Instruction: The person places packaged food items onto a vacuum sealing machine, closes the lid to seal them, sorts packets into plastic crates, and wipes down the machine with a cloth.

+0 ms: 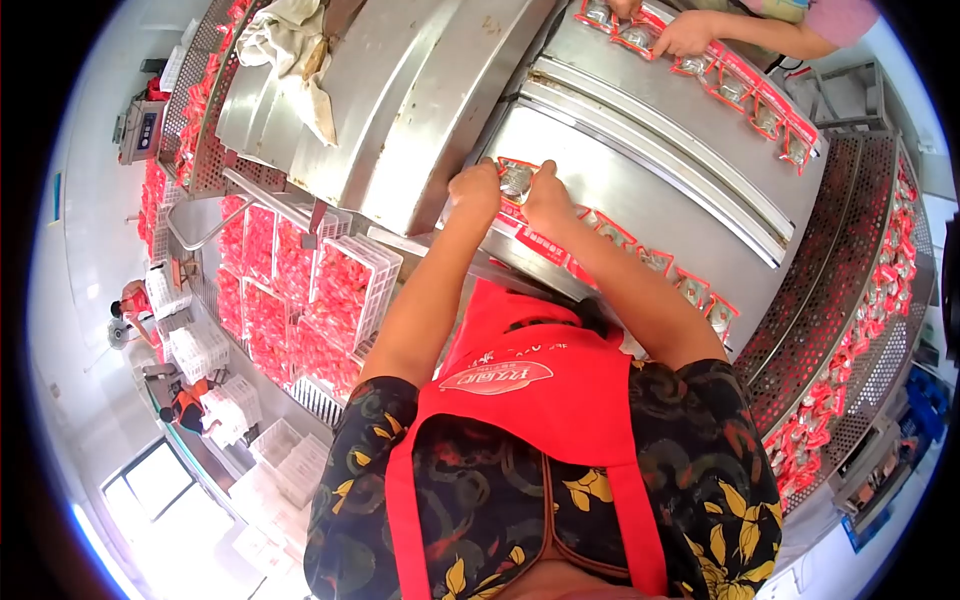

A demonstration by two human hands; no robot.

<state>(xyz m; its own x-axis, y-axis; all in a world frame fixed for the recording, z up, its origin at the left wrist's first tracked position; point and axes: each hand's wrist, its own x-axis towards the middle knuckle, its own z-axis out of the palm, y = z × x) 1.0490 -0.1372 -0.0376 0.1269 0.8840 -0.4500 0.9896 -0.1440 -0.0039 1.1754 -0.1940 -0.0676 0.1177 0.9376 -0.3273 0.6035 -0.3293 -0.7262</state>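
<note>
Gripping a packet at opposite edges, your left hand and right hand hold it at the near side of the steel bed. A row of packets runs rightward past your right forearm. Across the bed, another person's hand rests at a second row. Filled crates stand to your left.

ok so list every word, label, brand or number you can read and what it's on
No text reads clearly enough to quote.
Red apron: white lettering in an oval logo, too unclear to make out; smaller white marks above it, also unreadable.
Red packet strip below the hands: pale print, too small to read.
Machine with a small display at far left: too small to read.
</note>
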